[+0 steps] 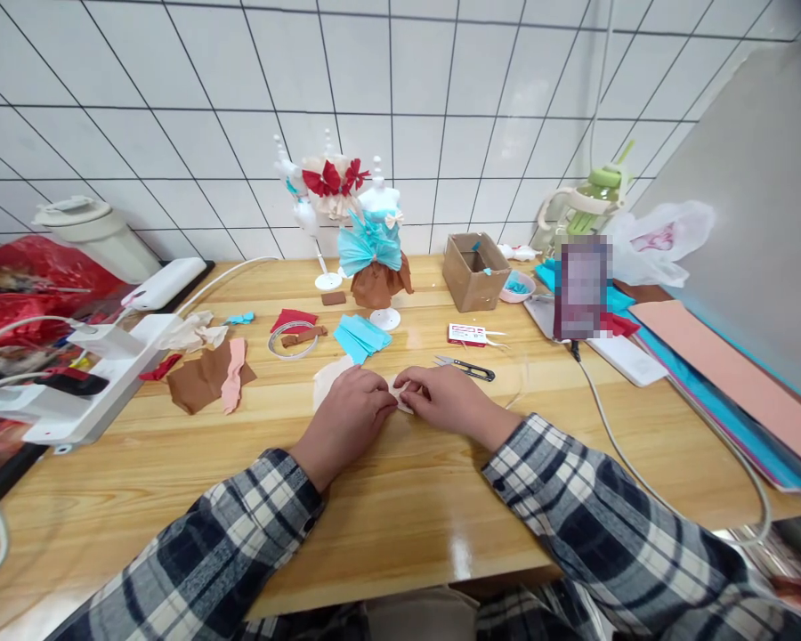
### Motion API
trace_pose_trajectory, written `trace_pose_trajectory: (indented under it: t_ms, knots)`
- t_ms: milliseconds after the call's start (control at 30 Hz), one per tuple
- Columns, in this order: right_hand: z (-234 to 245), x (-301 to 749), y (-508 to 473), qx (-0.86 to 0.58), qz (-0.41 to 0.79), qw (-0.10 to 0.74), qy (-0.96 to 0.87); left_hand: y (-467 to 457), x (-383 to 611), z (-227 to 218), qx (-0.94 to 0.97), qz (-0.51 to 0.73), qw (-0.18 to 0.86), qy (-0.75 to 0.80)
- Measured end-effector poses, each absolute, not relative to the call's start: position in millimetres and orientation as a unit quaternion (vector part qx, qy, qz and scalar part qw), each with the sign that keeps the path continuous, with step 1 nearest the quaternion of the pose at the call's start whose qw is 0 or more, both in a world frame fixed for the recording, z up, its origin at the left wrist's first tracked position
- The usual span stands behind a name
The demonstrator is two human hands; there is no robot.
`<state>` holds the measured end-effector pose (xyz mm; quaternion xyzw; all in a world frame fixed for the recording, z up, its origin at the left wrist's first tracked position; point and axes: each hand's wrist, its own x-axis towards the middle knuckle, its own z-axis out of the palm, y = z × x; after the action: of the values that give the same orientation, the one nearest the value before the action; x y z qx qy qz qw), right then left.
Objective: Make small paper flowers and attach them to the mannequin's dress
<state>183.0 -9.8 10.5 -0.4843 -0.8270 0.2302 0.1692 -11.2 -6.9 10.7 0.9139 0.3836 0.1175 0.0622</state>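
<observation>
My left hand lies curled over the pale paper piece, pinning it flat to the wooden table, while my right hand pinches its near edge between thumb and fingertips. It sits just in front of me, between both hands, near the thread snips. It looks thin, light and limp, likely to crease or tear, so I judge it best held gently by its edges, not the middle

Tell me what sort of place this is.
Probably a home craft desk: a small white mannequin in a blue-and-brown paper dress, brown and pink paper scraps, black thread snips.
</observation>
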Motion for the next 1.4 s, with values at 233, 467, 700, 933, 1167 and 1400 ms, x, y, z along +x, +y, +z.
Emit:
trace_pose_trajectory:
  t_ms: [233,467,700,933,1167,1400]
  knots:
    - [6.4,179.2,-10.1,-0.465,0.143,0.125,-0.864,-8.6,-12.8,12.0,0.914,0.113,0.061,0.384]
    - [9.2,177.6,-8.8,-0.485,0.141,0.085,-0.859,-7.2,-11.1,8.6,0.912,0.109,0.062,0.391]
    - [11.3,176.7,-14.6,-0.51,0.128,0.11,-0.844,-7.4,-10.7,5.7,0.916,0.106,0.047,0.385]
    - [9.0,177.1,-12.0,-0.515,0.136,0.096,-0.841,-7.7,-10.6,8.3,0.917,0.117,0.057,0.376]
    - [11.0,175.1,-12.4,-0.53,0.149,0.086,-0.83,-5.9,-7.6,1.1,0.911,0.113,0.065,0.391]
    - [11.0,174.7,-14.1,-0.537,0.153,0.103,-0.823,-4.0,-11.6,0.6,0.92,0.13,0.063,0.365]
